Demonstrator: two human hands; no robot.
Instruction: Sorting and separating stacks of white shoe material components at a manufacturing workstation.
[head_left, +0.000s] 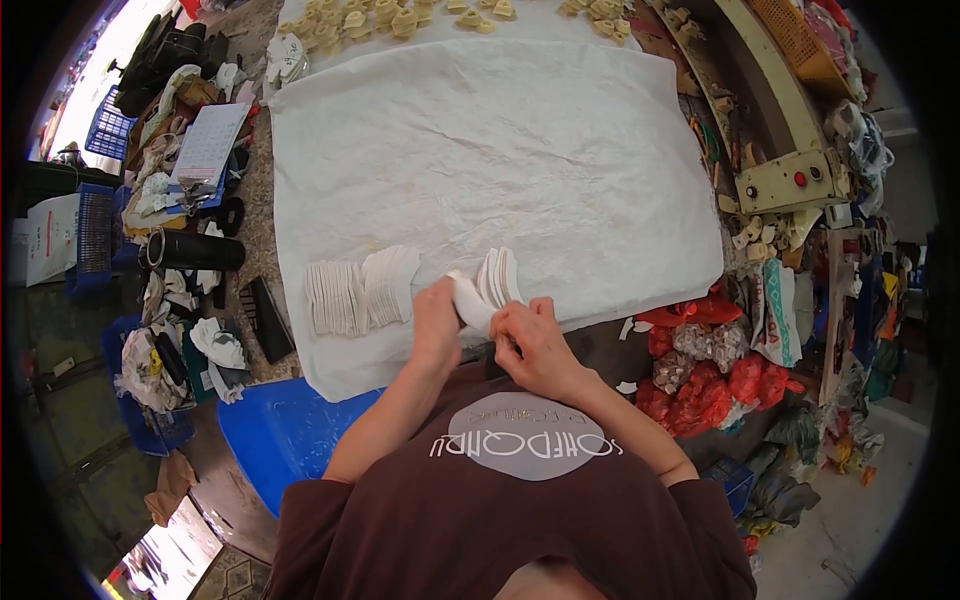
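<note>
Both hands, the left hand [437, 318] and right hand [532, 338], are gripping a bent white foam piece [472, 300] over the white cloth sheet [520, 150], seemingly just beside a fanned stack of white cut pieces [360, 292].
</note>
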